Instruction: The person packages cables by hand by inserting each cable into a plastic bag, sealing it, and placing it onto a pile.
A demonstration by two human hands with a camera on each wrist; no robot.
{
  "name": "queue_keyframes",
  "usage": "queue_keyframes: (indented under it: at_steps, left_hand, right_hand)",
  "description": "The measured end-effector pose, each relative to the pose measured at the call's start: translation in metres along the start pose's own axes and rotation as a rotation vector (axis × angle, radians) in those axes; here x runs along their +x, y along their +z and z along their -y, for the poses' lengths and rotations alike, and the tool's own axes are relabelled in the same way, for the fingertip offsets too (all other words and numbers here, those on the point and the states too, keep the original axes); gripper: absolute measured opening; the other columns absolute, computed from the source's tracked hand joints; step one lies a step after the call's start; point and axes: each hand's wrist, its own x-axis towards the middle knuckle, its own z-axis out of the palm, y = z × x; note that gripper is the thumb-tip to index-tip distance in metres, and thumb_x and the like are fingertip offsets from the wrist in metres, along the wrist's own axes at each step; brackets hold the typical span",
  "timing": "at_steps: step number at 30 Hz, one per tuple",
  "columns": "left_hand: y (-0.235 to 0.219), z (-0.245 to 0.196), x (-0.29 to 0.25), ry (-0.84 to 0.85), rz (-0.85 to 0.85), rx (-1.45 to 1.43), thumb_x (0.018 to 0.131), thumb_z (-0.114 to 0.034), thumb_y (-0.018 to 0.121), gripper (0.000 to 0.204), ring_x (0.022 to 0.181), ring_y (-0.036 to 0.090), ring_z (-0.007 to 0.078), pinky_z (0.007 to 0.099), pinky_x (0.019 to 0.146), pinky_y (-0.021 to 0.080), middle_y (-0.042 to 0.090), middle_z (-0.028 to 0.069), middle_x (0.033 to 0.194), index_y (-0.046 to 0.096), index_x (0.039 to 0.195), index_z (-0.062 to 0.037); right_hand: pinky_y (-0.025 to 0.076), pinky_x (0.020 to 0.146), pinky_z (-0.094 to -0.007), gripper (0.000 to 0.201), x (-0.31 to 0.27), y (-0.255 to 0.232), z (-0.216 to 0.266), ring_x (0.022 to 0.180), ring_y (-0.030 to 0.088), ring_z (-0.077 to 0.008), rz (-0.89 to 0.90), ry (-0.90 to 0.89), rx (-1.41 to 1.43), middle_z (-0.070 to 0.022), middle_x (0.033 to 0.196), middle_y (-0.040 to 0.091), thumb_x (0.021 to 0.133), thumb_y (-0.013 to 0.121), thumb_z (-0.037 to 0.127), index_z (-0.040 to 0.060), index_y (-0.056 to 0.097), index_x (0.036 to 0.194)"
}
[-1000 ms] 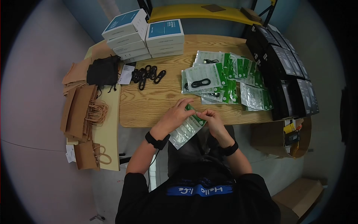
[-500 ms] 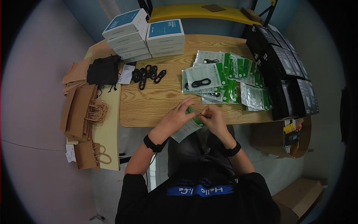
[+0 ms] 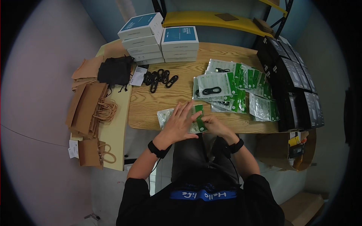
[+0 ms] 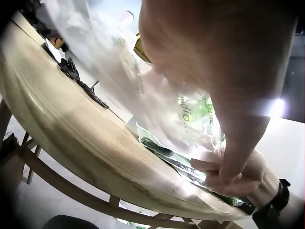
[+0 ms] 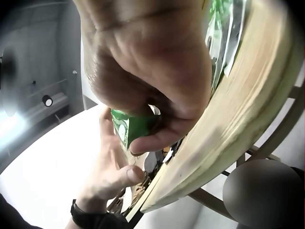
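A clear plastic zip bag with a green header strip [image 3: 199, 117] is held at the table's front edge. My left hand [image 3: 177, 125] is spread over its clear part, fingers long and thumb apart, covering the middle of the bag. At the green end, my right hand [image 3: 215, 125] pinches the bag between thumb and curled fingers. The right wrist view shows the green corner [image 5: 127, 128] coming out of that pinch, with the left hand [image 5: 112, 167] beyond it. Green print shows through the crinkled clear plastic [image 4: 157, 105] in the left wrist view.
Green-topped bags [image 3: 215, 84] holding black cables lie ahead to the right. Coiled black cables [image 3: 154, 81] and a white card [image 3: 138, 76] sit left of them. White boxes [image 3: 180, 41], black boxes [image 3: 288, 64], black pouches [image 3: 114, 71] and brown paper bags [image 3: 86, 107] line the sides.
The bag has moved up from over the lap to the table edge and turned more level. My left hand has gone from gripping near the header to spreading over the bag. The head view has shifted slightly.
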Motion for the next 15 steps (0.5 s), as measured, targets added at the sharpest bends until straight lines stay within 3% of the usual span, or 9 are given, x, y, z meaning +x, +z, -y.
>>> queue_keyframes:
  at_steps: [2, 5, 6, 8, 9, 10, 12, 13, 15]
  left_hand:
    - [0.006, 0.01, -0.009, -0.044, -0.027, 0.029, 0.067, -0.042, 0.089, 0.101, 0.141, 0.037, 0.0379, 0.0565, 0.121, 0.026, 0.036, 0.016, 0.152, 0.035, 0.15, -0.0215]
    - [0.0, 0.018, -0.024, -0.118, -0.007, 0.012, 0.065, -0.032, 0.09, 0.101, 0.138, 0.04, 0.0381, 0.0559, 0.121, 0.027, 0.039, 0.0157, 0.147, 0.034, 0.149, -0.0192]
    - [-0.002, 0.021, -0.031, -0.116, -0.01, 0.018, 0.065, -0.032, 0.09, 0.101, 0.138, 0.04, 0.0381, 0.0559, 0.121, 0.027, 0.039, 0.0157, 0.147, 0.034, 0.149, -0.0192]
    - [-0.007, 0.027, -0.046, -0.238, -0.117, 0.074, 0.063, -0.026, 0.09, 0.101, 0.135, 0.042, 0.0379, 0.0558, 0.12, 0.028, 0.041, 0.0151, 0.144, 0.034, 0.147, -0.0164]
    - [-0.012, 0.031, -0.052, -0.272, -0.124, 0.113, 0.06, -0.023, 0.09, 0.103, 0.133, 0.042, 0.0394, 0.0562, 0.119, 0.029, 0.041, 0.0155, 0.142, 0.032, 0.145, -0.013]
    - [-0.015, 0.035, -0.056, -0.273, -0.123, 0.119, 0.06, -0.023, 0.09, 0.103, 0.133, 0.042, 0.0394, 0.0562, 0.119, 0.029, 0.041, 0.0155, 0.142, 0.032, 0.145, -0.013]
    - [-0.019, 0.041, -0.064, -0.278, -0.217, 0.118, 0.058, -0.022, 0.091, 0.106, 0.133, 0.042, 0.0412, 0.0566, 0.119, 0.028, 0.041, 0.0171, 0.143, 0.029, 0.143, -0.0106]
    - [-0.02, 0.042, -0.065, -0.277, -0.212, 0.125, 0.058, -0.022, 0.091, 0.106, 0.133, 0.042, 0.0412, 0.0566, 0.119, 0.028, 0.041, 0.0171, 0.143, 0.029, 0.143, -0.0106]
    - [-0.022, 0.043, -0.066, -0.292, -0.246, 0.116, 0.057, -0.02, 0.092, 0.107, 0.133, 0.041, 0.0425, 0.0582, 0.119, 0.027, 0.041, 0.0187, 0.143, 0.028, 0.142, -0.0088]
  right_hand:
    - [0.056, 0.068, -0.0255, 0.03, 0.009, 0.004, 0.004, 0.078, 0.063, -0.0089, 0.159, -0.159, -0.057, -0.0008, 0.089, 0.069, 0.097, 0.051, -0.005, 0.0028, 0.072, 0.116]
    - [0.055, 0.071, -0.0253, 0.027, 0.037, -0.004, -0.003, 0.08, 0.064, -0.0091, 0.27, -0.221, -0.328, -0.001, 0.091, 0.07, 0.098, 0.054, -0.003, 0.0025, 0.073, 0.116]
    - [0.055, 0.074, -0.0243, 0.024, 0.044, 0.001, 0.005, 0.082, 0.065, -0.0091, 0.229, -0.317, -0.188, -0.0008, 0.091, 0.072, 0.098, 0.057, 0.0, -0.0001, 0.072, 0.115]
    - [0.055, 0.079, -0.0257, 0.024, 0.06, 0.003, 0.038, 0.087, 0.067, -0.0103, 0.159, -0.111, 0.158, -0.0015, 0.095, 0.073, 0.097, 0.059, 0.003, -0.0012, 0.071, 0.117]
    - [0.055, 0.088, -0.0306, 0.024, 0.083, 0.0, 0.038, 0.092, 0.07, -0.0199, 0.064, -0.153, -0.004, -0.0072, 0.107, 0.074, 0.098, 0.058, 0.005, -0.0001, 0.069, 0.119]
    - [0.055, 0.088, -0.0306, 0.024, 0.102, -0.001, 0.044, 0.092, 0.07, -0.0199, 0.067, -0.157, -0.002, -0.0072, 0.107, 0.074, 0.098, 0.058, 0.005, -0.0001, 0.069, 0.119]
    - [0.056, 0.091, -0.0437, 0.036, 0.138, 0.004, 0.055, 0.108, 0.068, -0.0314, -0.149, -0.339, -0.758, -0.013, 0.119, 0.07, 0.093, 0.06, 0.005, 0.0034, 0.066, 0.128]
    - [0.056, 0.091, -0.0437, 0.036, 0.157, 0.007, 0.049, 0.108, 0.068, -0.0314, -0.148, -0.345, -0.751, -0.013, 0.119, 0.07, 0.093, 0.06, 0.005, 0.0034, 0.066, 0.128]
    - [0.052, 0.099, -0.0442, 0.046, 0.196, 0.014, 0.023, 0.125, 0.058, -0.036, -0.33, -0.791, -1.34, -0.018, 0.143, 0.056, 0.093, 0.063, 0.013, 0.0005, 0.057, 0.136]
